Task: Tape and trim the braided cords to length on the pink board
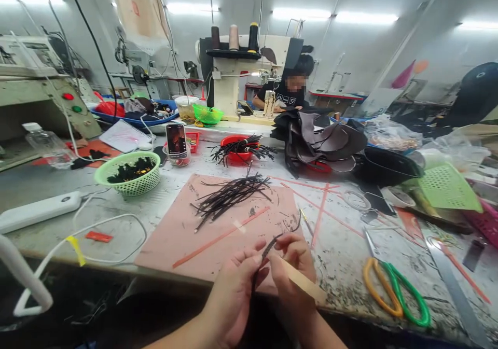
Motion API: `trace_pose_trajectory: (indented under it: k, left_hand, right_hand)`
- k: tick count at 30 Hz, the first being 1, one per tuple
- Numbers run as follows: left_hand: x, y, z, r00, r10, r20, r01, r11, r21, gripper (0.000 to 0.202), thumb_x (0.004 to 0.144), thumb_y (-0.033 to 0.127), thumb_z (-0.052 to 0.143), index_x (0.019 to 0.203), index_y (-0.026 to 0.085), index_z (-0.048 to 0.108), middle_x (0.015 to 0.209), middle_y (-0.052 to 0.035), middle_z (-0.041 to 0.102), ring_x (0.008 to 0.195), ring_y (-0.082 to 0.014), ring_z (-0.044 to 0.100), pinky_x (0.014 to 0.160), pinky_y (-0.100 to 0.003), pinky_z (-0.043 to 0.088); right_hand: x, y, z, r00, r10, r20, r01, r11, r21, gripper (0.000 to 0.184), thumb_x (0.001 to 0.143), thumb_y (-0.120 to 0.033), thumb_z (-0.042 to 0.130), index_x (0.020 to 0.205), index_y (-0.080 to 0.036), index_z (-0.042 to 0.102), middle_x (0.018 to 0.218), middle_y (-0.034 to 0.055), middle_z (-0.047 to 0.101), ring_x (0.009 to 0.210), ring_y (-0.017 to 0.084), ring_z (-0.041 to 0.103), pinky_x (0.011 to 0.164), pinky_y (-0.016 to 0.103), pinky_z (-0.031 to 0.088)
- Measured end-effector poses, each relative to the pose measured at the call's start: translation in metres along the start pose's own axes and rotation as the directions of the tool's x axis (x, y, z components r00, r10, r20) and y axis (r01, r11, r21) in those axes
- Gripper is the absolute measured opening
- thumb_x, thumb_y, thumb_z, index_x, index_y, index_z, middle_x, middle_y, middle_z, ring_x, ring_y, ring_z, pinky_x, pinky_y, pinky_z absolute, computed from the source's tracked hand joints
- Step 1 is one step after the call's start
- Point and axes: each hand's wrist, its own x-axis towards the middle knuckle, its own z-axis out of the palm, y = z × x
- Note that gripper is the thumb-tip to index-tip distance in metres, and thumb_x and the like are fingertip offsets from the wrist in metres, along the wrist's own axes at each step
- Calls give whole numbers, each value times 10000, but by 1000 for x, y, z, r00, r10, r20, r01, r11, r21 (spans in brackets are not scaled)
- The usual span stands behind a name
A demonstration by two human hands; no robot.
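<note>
A thin black strip runs between my two hands, over the near edge of a pink board. My left hand pinches it between thumb and fingers, and its lower end hangs down past the table edge. My right hand is closed beside it, fingers curled at the strip's upper part. A flat beige strip sticks out of the right hand toward the wrist; its other end is hidden. Just beyond lies a loose pile of black cords on the board.
Scissors with orange and green handles and a metal ruler lie right. A green basket holds black pieces; a red bowl holds cords. A phone stands behind. A person sits across, near a sewing machine.
</note>
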Motion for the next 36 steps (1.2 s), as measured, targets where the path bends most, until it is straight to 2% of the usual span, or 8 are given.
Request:
trace_pose_trajectory:
  k: [5, 10, 12, 16, 19, 23, 28, 36]
  left_hand:
    - [-1, 1, -5, 1000, 29, -8, -29, 1000, -5, 153, 523, 206, 750, 495, 132, 619, 676, -25, 631, 616, -96, 519, 600, -188, 415]
    - [2, 2, -11, 999, 28, 35, -27, 999, -41, 85, 583, 191, 716, 595, 123, 667, 542, 16, 554, 527, -82, 466, 545, -194, 395]
    - [1, 4, -15, 999, 42, 21, -42, 998, -40, 77, 606, 187, 704, 596, 122, 663, 530, 22, 538, 519, -83, 462, 533, -198, 394]
    - [0, 9, -21, 998, 46, -52, -49, 997, -55, 119, 558, 192, 744, 570, 124, 648, 560, 12, 579, 554, -88, 508, 570, -197, 427]
    - [1, 12, -22, 995, 16, -99, -23, 997, -76, 140, 524, 182, 762, 601, 131, 658, 648, -3, 627, 621, -103, 562, 615, -203, 450]
    - [5, 12, -24, 984, 55, -170, -69, 994, -80, 145, 516, 180, 763, 621, 149, 668, 927, -15, 640, 732, -114, 581, 671, -214, 463]
    - [4, 10, -22, 993, 74, -97, -77, 997, -30, 159, 521, 212, 761, 525, 144, 617, 970, -9, 616, 796, -107, 548, 687, -181, 442]
    - [2, 10, -22, 994, 64, -88, -64, 998, 0, 159, 520, 223, 751, 512, 162, 605, 1065, -2, 594, 1006, -171, 503, 782, -212, 414]
  right_hand:
    - [0, -10, 0, 967, -76, 244, 86, 996, -32, 115, 745, -171, 462, 786, -227, 370, 897, 33, 423, 793, 166, 470, 611, 287, 444]
    - [2, -17, 0, 926, -168, 340, 209, 974, -88, 213, 720, -62, 446, 831, -228, 373, 822, 10, 436, 729, 141, 489, 613, 278, 454]
    - [5, -17, -1, 913, -148, 379, 212, 968, -132, 208, 733, -71, 476, 840, -227, 391, 795, 3, 451, 708, 137, 502, 601, 267, 460]
    - [15, -16, -4, 921, 25, 389, 93, 955, -282, 159, 731, -205, 602, 848, -212, 495, 746, 2, 540, 640, 139, 530, 563, 261, 463]
    - [21, -18, -8, 899, 117, 421, -15, 971, -237, 21, 760, -216, 567, 742, -207, 574, 700, 8, 606, 648, 147, 569, 582, 262, 467]
    - [21, -23, -13, 908, 318, 272, -290, 947, -138, 80, 710, -256, 603, 645, -210, 605, 614, -1, 634, 586, 153, 586, 546, 261, 476]
    - [15, -25, 0, 803, 502, 320, -568, 807, 161, 107, 611, -267, 699, 667, -212, 627, 639, -10, 657, 570, 141, 595, 540, 257, 498]
    - [13, -28, 21, 737, 591, 326, -670, 578, 466, 202, 537, -195, 748, 616, -189, 561, 563, -62, 574, 464, 70, 511, 453, 192, 452]
